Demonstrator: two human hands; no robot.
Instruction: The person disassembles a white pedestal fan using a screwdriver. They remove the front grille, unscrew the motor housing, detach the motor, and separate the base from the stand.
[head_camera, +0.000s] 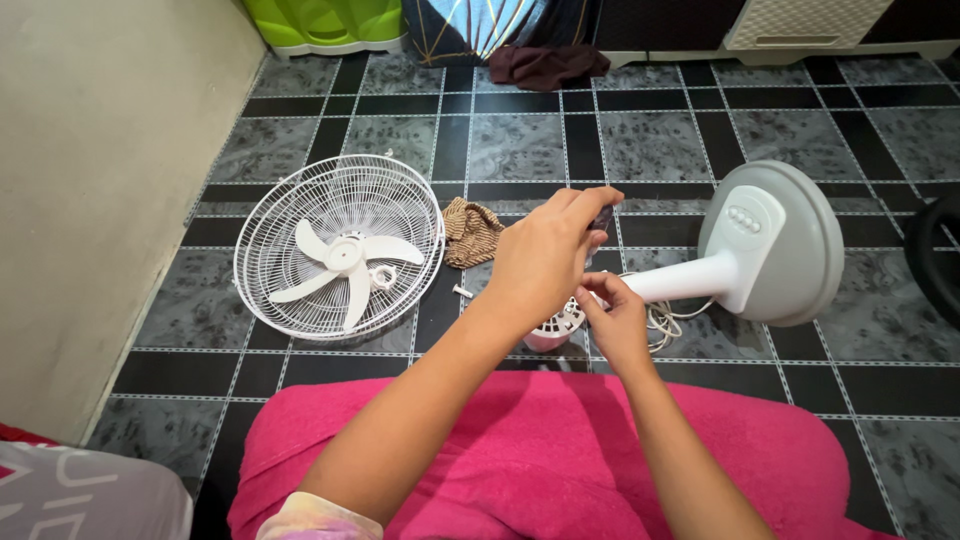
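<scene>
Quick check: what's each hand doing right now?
Left hand: closed around a dark tool handle.
Right hand: fingers pinched at the fan motor housing.

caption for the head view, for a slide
Seated on a tiled floor, left hand holds a dark tool over a fan motor housing steadied by the right hand.

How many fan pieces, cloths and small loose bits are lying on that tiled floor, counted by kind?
Fan parts: 3 (grille with blades, stand with round base, motor housing)
Cloths: 2 (brown striped cloth, dark maroon cloth)
Small screws: 1 (screw)
Total: 6
</scene>
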